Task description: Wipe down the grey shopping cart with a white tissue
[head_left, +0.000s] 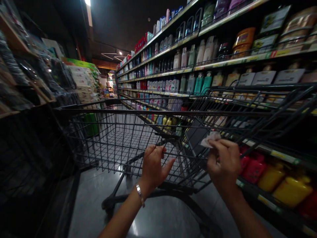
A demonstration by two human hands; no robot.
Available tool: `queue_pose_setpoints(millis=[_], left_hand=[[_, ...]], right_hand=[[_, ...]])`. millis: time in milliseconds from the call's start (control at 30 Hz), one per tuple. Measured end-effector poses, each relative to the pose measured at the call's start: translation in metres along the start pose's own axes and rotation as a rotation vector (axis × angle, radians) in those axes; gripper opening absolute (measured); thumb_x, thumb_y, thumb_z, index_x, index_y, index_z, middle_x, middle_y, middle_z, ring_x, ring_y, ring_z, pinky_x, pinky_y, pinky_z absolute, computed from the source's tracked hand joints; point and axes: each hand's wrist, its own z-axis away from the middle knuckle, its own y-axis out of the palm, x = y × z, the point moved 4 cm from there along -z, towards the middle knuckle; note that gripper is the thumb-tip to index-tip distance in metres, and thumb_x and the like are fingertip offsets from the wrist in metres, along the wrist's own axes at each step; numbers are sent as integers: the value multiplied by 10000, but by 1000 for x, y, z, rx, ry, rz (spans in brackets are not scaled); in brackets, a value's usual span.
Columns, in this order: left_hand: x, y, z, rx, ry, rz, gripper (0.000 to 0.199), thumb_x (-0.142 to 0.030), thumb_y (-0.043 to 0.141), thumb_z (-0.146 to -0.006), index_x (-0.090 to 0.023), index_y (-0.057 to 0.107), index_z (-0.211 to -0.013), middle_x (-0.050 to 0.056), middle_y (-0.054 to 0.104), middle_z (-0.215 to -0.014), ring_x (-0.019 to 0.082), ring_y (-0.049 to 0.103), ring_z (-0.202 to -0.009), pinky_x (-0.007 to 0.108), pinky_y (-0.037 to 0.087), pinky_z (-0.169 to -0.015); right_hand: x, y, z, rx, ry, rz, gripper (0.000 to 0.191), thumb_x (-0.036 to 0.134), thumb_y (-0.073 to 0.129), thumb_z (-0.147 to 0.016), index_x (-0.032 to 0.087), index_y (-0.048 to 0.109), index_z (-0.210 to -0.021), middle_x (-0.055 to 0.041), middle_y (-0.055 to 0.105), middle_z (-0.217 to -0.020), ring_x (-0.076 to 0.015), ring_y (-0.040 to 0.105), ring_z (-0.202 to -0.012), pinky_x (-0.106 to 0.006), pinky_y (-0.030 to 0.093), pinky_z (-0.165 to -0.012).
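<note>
Item one: a shopping cart [148,113], standing near us in the aisle, its wire side turned our way. We see floor through its open mesh.

Item two: a crumpled white tissue [210,139], at the right part of the cart, in front of the wires.

Item three: our right hand [224,162], closed in a pinch on the tissue, seemingly bunched so that a small pad stands out beyond the fingertips.

Item four: our left hand [155,167], half open, thumb spread, fingers loosely curled at the near wires, perhaps for steadying; we cannot tell whether it touches them. We see nothing in it. A silvery bracelet [140,195] circles the wrist.

Item five, right: shelves [220,24] of upright bottles, probably ranked for display; yellow bottles [293,189] occupy a low tier.
</note>
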Motion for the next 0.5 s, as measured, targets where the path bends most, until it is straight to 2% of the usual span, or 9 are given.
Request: queue_pose_setpoints(millis=[100, 167, 233, 367, 500], left_hand=[[-1, 2, -3, 2, -40, -42, 323, -454, 689, -779, -179, 526, -827, -7, 541, -645, 199, 502, -696, 343, 423, -685], [0, 3, -4, -1, -58, -63, 296, -418, 706, -778, -190, 521, -808, -21, 531, -634, 188, 495, -680, 325, 403, -670], [1, 5, -4, -1, -78, -78, 262, -370, 720, -776, -198, 523, -798, -32, 529, -627, 183, 492, -671, 317, 391, -667], [5, 8, -3, 4, -101, -83, 221, -303, 736, -766, -206, 538, -786, -43, 532, -609, 184, 496, -667, 312, 378, -666], [7, 9, -3, 2, -102, -83, 224, -297, 742, -761, -207, 537, -770, -43, 534, -600, 186, 501, -667, 315, 376, -670]], right_hand=[[-7, -3, -24, -119, 46, 6, 207, 54, 546, -832, 183, 642, -961, -61, 581, -905, -200, 595, -883, -360, 530, -757], [-4, 0, -23, -102, 67, -21, 205, 53, 538, -836, 185, 637, -957, -57, 576, -899, -198, 599, -885, -361, 533, -765], [4, 6, -9, -24, 74, -62, 223, 52, 515, -851, 190, 628, -984, -58, 574, -906, -195, 600, -889, -368, 537, -778], [24, 18, 39, 160, 103, -156, 262, 52, 470, -877, 193, 616, -1043, -72, 596, -932, -197, 613, -903, -373, 550, -790], [34, 20, 74, 260, 150, -185, 261, 49, 453, -876, 182, 622, -1024, -83, 619, -947, -203, 633, -905, -360, 560, -776]])
